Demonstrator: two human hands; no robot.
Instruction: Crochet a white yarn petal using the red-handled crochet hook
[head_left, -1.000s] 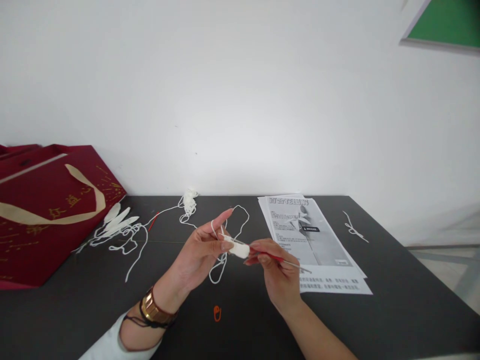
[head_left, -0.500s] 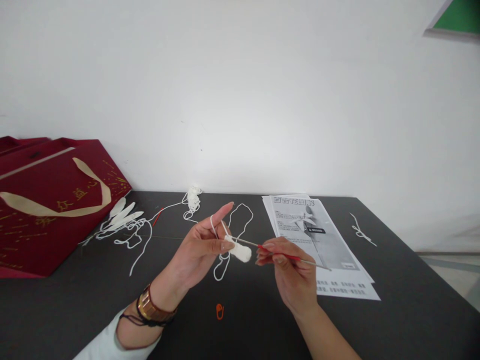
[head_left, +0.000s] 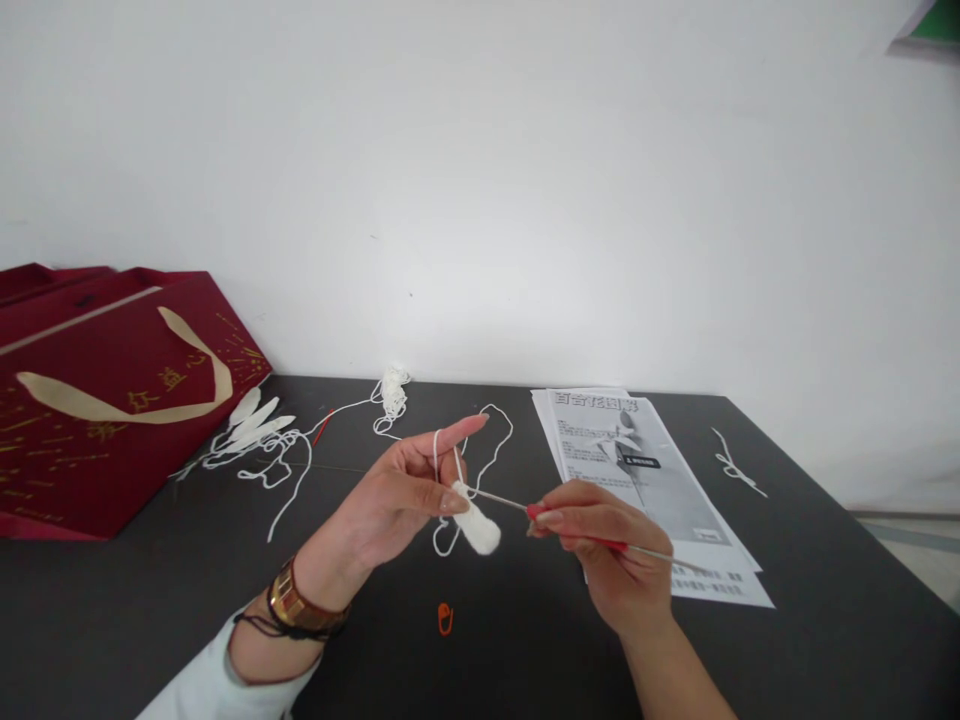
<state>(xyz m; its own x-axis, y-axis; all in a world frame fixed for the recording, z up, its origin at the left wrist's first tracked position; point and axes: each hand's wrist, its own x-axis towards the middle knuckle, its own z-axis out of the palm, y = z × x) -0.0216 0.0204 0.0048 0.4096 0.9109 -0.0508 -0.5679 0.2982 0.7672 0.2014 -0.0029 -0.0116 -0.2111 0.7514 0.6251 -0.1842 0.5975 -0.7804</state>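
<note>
Thumb and fingers of my left hand (head_left: 409,490) pinch a small white crochet piece (head_left: 478,530), whose rounded end hangs down to the right. White yarn (head_left: 436,458) loops over my raised left index finger and runs down to the piece. My right hand (head_left: 611,540) is closed around a crochet hook (head_left: 592,540) with a red grip and metal shaft. The hook's thin tip reaches left to the top of the crochet piece, by my left fingertips. Whether a loop sits on the tip is too small to tell.
An orange stitch marker (head_left: 445,619) lies on the dark table (head_left: 375,650). Printed sheets (head_left: 667,500) are at the right, a yarn scrap (head_left: 735,470) beyond them. White finished pieces (head_left: 251,425), a yarn bundle (head_left: 393,392) and a red bag (head_left: 135,400) stand left.
My right hand has moved right and slightly down with the hook, its tip still at the crochet piece. The piece's rounded end has tilted lower. The whole view has shifted slightly.
</note>
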